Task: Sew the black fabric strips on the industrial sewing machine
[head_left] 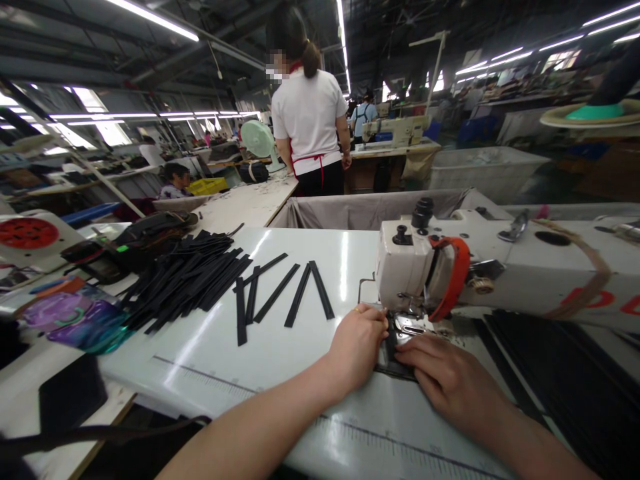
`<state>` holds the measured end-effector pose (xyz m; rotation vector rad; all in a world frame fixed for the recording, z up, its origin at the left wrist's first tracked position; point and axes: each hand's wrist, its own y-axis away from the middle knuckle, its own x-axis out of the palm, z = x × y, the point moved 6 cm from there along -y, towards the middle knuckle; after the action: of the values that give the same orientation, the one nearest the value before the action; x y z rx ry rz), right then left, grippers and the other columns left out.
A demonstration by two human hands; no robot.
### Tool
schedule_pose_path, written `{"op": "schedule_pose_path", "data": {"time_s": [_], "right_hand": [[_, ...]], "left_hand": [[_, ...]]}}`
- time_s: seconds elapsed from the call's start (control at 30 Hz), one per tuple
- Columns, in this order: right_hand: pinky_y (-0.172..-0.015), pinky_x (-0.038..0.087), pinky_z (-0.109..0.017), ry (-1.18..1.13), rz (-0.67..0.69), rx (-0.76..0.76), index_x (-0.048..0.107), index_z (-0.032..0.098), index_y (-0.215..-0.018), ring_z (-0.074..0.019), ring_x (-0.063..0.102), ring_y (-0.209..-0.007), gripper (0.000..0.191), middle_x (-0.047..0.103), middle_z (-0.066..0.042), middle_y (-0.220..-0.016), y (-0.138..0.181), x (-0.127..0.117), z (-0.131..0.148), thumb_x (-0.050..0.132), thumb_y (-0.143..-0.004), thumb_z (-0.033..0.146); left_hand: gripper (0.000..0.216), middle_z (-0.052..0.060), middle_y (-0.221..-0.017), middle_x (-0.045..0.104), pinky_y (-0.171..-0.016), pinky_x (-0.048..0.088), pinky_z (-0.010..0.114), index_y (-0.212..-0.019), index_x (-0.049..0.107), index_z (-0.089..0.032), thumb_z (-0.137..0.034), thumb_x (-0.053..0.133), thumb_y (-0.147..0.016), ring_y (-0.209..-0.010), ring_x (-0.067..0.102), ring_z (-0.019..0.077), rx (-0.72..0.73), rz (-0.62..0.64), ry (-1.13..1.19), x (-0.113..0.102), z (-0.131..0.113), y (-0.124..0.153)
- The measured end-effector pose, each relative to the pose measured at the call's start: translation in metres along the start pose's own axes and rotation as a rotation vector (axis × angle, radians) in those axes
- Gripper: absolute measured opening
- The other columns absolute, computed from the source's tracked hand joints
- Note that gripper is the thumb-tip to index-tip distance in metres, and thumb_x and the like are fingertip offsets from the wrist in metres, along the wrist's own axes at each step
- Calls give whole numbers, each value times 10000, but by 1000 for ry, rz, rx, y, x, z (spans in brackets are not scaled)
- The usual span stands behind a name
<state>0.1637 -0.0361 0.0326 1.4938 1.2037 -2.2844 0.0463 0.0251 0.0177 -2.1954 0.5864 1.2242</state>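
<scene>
A white sewing machine (pixel 405 260) stands over the table, its needle area partly hidden behind my fingers. A black fabric piece (pixel 393 353) lies flat at the metal presser foot (pixel 411 325). On its left side, my left hand (pixel 357 343) is closed with curled fingers at the edge, close to the needle. My right hand (pixel 447 370) grips the near right edge, its fingers together and the thumb tucked below. Several narrow black strips (pixel 277 293) are spread out to the left of my left hand, beside a large heap of similar strips (pixel 195 277).
The white table (pixel 200 393) has a printed ruler near its front edge. Larger black pieces (pixel 565 373) lie at the right under the machine arm. A purple and teal pouch (pixel 75 313) sits at the left. Beyond the table stands a person in a white shirt (pixel 313 120), back turned.
</scene>
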Motion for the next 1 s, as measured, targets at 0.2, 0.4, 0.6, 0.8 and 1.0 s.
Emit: {"op": "schedule_pose_path", "data": {"time_s": [0.2,0.4,0.6,0.8,1.0], "right_hand": [[-776,577,-325,132,50,26,666,197,-1072,-185,668,-892,360,697,-68,-1069,1,8,-7,418,-850,59],[-766,588,-356,181,60,20,644,173,-1101,-209,663,-922,370,688,-78,-1083,2,11,-6,417,-837,49],[-801,577,-354,197,57,26,625,170,-1137,-210,647,-962,388,672,-87,-1115,5,15,-7,420,-830,49],[-774,586,-349,230,55,-5,613,153,-1135,-214,657,-926,392,671,-103,-1086,4,15,-4,414,-819,34],[-773,594,-376,242,79,27,612,137,-1114,-232,662,-928,388,663,-116,-1078,1,17,-3,423,-796,18]], "left_hand": [[210,68,-977,664,-910,494,345,-833,684,-176,-97,503,-906,-963,579,214,13,2,-2,0,0,1],[197,59,-953,667,-886,499,301,-821,672,-134,-79,512,-923,-896,577,174,37,26,-57,0,-6,-1],[185,60,-913,653,-834,499,321,-853,669,-142,-78,510,-922,-896,561,196,26,-5,-133,4,-6,-1],[210,61,-899,650,-818,482,319,-820,660,-141,-85,492,-931,-861,553,193,45,31,-141,4,-6,-3],[216,62,-900,647,-831,472,316,-826,648,-150,-93,473,-939,-869,554,199,47,48,-169,2,-7,-7]]}}
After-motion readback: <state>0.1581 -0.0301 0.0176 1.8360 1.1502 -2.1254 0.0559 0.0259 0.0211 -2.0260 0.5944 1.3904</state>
